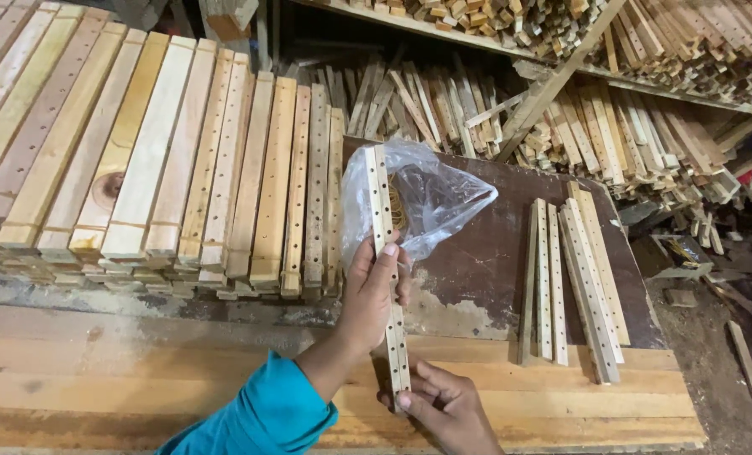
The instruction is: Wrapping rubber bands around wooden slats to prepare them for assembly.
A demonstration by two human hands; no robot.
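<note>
The left hand [367, 295], in a teal sleeve, has its grip clamped round the middle of a narrow wooden strip [387, 261], thumb on the front face, fingers wrapped behind. The right hand [443, 409] pinches the strip's lower end between thumb and fingertips. The strip stands nearly upright above the surface [140, 379], its top end against a clear plastic bag [430, 198].

Strip: pale sawn softwood, slim and rectangular in section, with a single row of small round holes along its face. Judged light and stiff, though thin enough to snap at a hole if bent; the dry, rough grain should give sure purchase. Best held as now, at mid-length and one end.

Bag: thin, crinkled, glossy film, limp, with something brownish inside that cannot be made out.

Surface: broad rough planks, with a dark, stained board [494, 253] lying beyond. On that board, right of the hands, a small bundle of like drilled strips [570, 282] lies flat, well apart from the held one. To the left, a stacked row of wider drilled slats [182, 168], one showing a knot. Behind, shelves of loose offcuts [645, 126]
</note>
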